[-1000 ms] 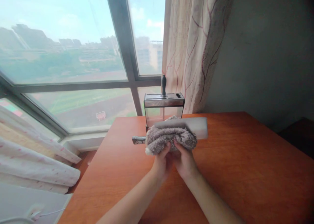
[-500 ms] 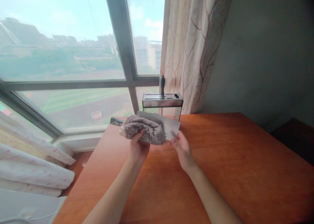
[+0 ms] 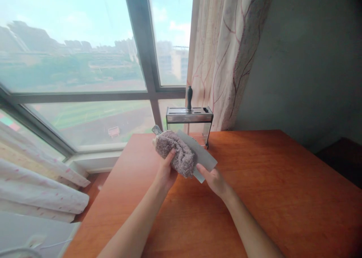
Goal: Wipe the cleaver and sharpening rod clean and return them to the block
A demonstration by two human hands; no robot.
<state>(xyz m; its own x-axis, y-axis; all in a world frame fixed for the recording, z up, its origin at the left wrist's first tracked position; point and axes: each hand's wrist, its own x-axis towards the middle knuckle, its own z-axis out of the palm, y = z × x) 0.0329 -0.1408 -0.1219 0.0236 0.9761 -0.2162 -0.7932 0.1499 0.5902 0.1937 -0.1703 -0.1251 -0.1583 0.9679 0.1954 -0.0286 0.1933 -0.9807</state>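
A grey-brown fluffy towel (image 3: 178, 152) is folded around a kitchen knife (image 3: 206, 156) with a broad, pale metal blade. The knife's dark handle sticks out past the towel's upper left end. Gripping the towel from its near side, my left hand (image 3: 168, 173) has its thumb on top; its other fingers are hidden beneath. My right hand (image 3: 214, 179) is closed on the blade's lower right end, thumb on the upper face. Both hands hold the knife in the air above the table, with the blade slanting down to the right.
Behind the knife, a metal-framed knife rack (image 3: 189, 116) stands at the far side of the wooden table (image 3: 254, 197). A dark green handle (image 3: 189, 98) rises from its top. Beyond are a large window and a patterned curtain (image 3: 226, 62); a wall is at right.
The knife and towel have turned so the handle end points farther away and the blade end comes nearer and lower. My right hand has moved down, its thumb now on the blade's upper face.
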